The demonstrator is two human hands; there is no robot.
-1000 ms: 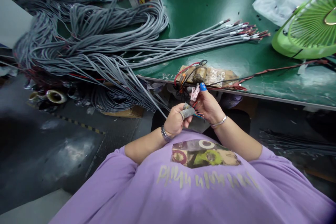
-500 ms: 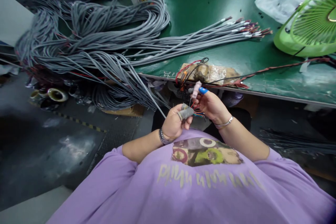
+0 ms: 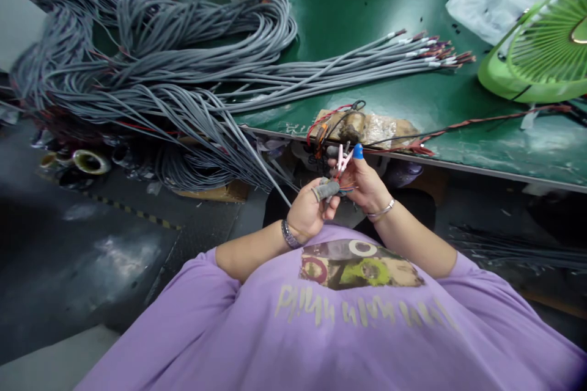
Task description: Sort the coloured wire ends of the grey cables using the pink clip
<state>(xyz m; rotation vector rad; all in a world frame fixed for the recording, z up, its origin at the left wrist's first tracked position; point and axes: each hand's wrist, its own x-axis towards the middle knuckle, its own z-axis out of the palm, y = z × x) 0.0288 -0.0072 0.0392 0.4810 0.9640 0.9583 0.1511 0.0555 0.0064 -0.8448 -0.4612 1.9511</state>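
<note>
In front of my chest, my left hand (image 3: 309, 211) is closed around the end of a grey cable, its thumb wrapped in a grey cover (image 3: 325, 189). Thin coloured wires (image 3: 347, 188) fan out of that end toward my right hand (image 3: 368, 188). A small pink clip (image 3: 343, 160), shaped like a clothes peg, stands upright between my right thumb and fingers, its lower end at the red wires. The right thumb wears a blue finger cover (image 3: 358, 151) and points up. My right fingertips are partly hidden behind the clip and wires.
A large heap of grey cables (image 3: 192, 43) covers the left of the green table (image 3: 367, 6), with stripped ends (image 3: 440, 52) pointing right. Along the near edge lies a taped wooden block (image 3: 380, 128) with wires. A green fan (image 3: 545, 49) and plastic bag (image 3: 498, 3) are at the right.
The pink clip has turned and now shows its two spread arms. My right hand has moved slightly left and its thumb has lifted upright. The left hand stays nearly in place.
</note>
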